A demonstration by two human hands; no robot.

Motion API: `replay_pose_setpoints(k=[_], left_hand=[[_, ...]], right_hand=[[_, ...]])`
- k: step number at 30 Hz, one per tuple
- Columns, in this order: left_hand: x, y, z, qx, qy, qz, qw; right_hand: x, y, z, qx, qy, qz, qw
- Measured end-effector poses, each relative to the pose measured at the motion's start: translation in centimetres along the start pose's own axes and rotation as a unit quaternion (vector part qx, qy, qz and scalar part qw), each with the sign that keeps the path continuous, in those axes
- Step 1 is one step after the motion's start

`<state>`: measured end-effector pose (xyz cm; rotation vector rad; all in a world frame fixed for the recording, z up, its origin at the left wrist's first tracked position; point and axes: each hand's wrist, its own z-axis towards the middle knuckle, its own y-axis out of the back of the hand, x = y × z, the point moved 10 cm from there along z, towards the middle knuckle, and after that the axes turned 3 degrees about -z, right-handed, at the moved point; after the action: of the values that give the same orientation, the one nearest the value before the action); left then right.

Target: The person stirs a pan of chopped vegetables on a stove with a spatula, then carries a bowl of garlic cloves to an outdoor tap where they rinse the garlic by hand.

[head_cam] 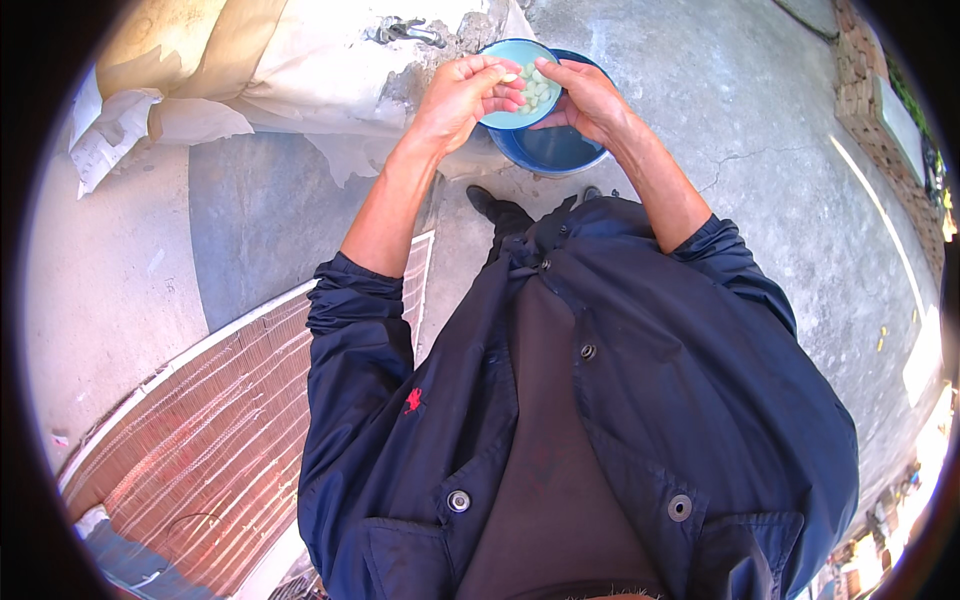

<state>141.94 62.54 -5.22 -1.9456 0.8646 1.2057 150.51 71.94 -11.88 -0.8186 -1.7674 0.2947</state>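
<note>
My left hand (pixel 472 97) is over the left side of a light-blue bowl with a dark rim (pixel 501 120), pinching a small pale piece that looks like a peeled garlic clove (pixel 509 77) between thumb and fingers. Several similar pale cloves (pixel 537 88) lie in the bowl, apparently in water. With its thumb over the rim, my right hand (pixel 589 97) grips the bowl's right side. Beneath and partly hidden by the bowl is a larger blue bucket or basin (pixel 555 154) with dark liquid inside.
A metal tap (pixel 409 31) sticks out near the crumbling wall edge. Torn pale sheeting (pixel 112 139) hangs at the upper left. A reddish-brown slatted mat or screen (pixel 202 420) with a white border is at the lower left. Stacked bricks (pixel 859 90) line the right of the concrete floor (pixel 750 97).
</note>
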Motion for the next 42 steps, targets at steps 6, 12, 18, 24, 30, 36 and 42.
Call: replay_pose_setpoints(k=[6,12,18,24,30,36,42], left_hand=[[0.07,0.16,-0.08,0.007,-0.005,-0.001,1.000],[-0.02,0.22,-0.37,-0.003,-0.002,0.018,1.000],[0.08,0.24,-0.39,-0.009,-0.007,-0.006,1.000],[0.28,-0.07,-0.20,-0.011,0.006,0.018,1.000],[0.91,0.37,0.09,-0.022,0.034,-0.040,0.998],[0.46,-0.11,0.12,-0.001,0.043,-0.086,0.995],[0.84,0.10,0.44,0.020,0.012,-0.050,0.998]], right_hand=[[-0.03,0.04,0.01,0.001,0.002,-0.003,1.000],[-0.09,0.18,0.02,-0.004,-0.002,-0.002,1.000],[-0.02,0.20,0.06,-0.005,-0.003,-0.003,1.000],[0.25,0.14,0.02,-0.003,0.002,-0.004,1.000],[0.30,0.26,-0.03,-0.008,-0.001,-0.008,1.000],[0.28,0.40,0.00,-0.010,0.005,-0.004,1.000],[0.28,0.29,-0.09,-0.007,0.005,-0.006,1.000]])
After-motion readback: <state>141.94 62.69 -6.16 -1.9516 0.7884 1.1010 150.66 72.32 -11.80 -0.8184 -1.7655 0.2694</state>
